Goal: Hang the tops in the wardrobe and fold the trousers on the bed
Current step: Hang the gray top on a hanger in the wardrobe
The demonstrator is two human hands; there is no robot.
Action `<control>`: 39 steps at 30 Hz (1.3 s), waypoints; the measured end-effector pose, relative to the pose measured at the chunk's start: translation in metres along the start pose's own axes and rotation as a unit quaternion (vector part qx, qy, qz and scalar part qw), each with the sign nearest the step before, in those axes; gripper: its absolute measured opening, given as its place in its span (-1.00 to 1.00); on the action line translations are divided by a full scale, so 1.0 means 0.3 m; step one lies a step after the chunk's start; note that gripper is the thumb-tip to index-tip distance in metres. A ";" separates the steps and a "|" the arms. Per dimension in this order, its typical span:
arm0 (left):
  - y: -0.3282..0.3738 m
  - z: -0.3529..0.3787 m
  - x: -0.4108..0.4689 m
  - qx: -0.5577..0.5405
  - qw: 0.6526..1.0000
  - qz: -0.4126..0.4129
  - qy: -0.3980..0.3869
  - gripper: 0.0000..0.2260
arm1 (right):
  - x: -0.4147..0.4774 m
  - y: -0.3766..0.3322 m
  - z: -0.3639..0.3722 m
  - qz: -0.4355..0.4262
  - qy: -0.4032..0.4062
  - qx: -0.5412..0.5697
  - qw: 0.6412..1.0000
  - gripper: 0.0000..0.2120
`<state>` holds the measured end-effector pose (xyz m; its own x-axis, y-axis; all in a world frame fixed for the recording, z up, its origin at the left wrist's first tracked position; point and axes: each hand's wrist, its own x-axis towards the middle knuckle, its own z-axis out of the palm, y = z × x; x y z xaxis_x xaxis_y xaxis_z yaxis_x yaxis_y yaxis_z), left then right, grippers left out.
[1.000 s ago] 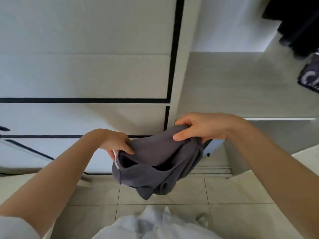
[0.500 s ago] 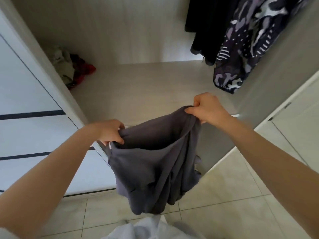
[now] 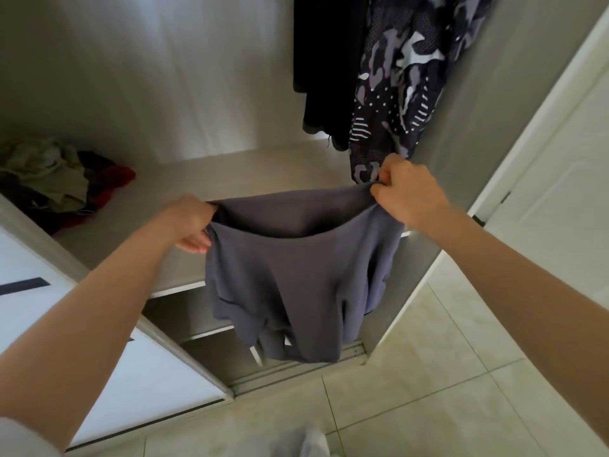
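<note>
Pulled wider apart than half a second ago, my left grip and right grip now stretch the grey garment into a broad open edge, each with fingers curled and pinching one end of it. It hangs in the air before the open wardrobe, near the hem of the patterned top hanging there (its rail is out of view). Spread like this, I judge I can tell top from trousers next; no hanger shows yet.

Arms extended; left hand, right hand clenched.
</note>
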<state>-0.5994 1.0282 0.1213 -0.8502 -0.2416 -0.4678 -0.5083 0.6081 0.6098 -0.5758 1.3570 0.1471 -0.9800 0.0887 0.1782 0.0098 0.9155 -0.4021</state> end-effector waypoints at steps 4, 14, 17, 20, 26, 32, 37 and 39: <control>0.078 0.009 0.020 -0.283 0.956 -0.025 -0.078 -0.74 | 0.067 -0.007 0.005 0.003 -0.060 0.004 0.998 -0.61; 0.143 -0.097 0.150 -0.185 0.979 0.082 0.027 -0.81 | 0.257 0.006 -0.019 0.140 -0.152 0.220 0.954 -0.91; 0.154 -0.117 0.156 -0.008 0.976 0.149 0.159 -0.90 | 0.300 0.032 -0.010 0.111 -0.160 0.147 0.970 -0.92; 0.167 -0.104 0.098 0.150 0.943 0.139 0.262 -0.82 | 0.343 0.052 -0.020 0.057 -0.164 0.091 0.981 -0.83; 0.172 -0.033 -0.058 0.074 0.983 0.054 0.162 -0.83 | 0.392 0.083 -0.083 -0.093 -0.166 -0.023 0.981 -0.84; 0.164 -0.010 -0.234 0.190 0.948 -0.042 0.253 -0.76 | 0.429 0.087 -0.120 -0.140 -0.204 0.077 0.966 -0.78; 0.167 -0.027 -0.356 -0.403 0.913 0.029 0.046 -0.83 | 0.454 0.042 -0.163 -0.129 -0.233 0.225 0.937 -0.68; 0.162 -0.055 -0.409 -0.368 0.928 0.051 -0.028 -0.73 | 0.461 0.022 -0.184 -0.094 -0.230 0.291 0.924 -0.67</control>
<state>-0.5218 1.0749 0.2188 -0.9014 -0.1582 -0.4030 -0.3986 -0.0602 0.9152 -0.7004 1.3970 0.2185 -0.9355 -0.3493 -0.0537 -0.1461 0.5206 -0.8412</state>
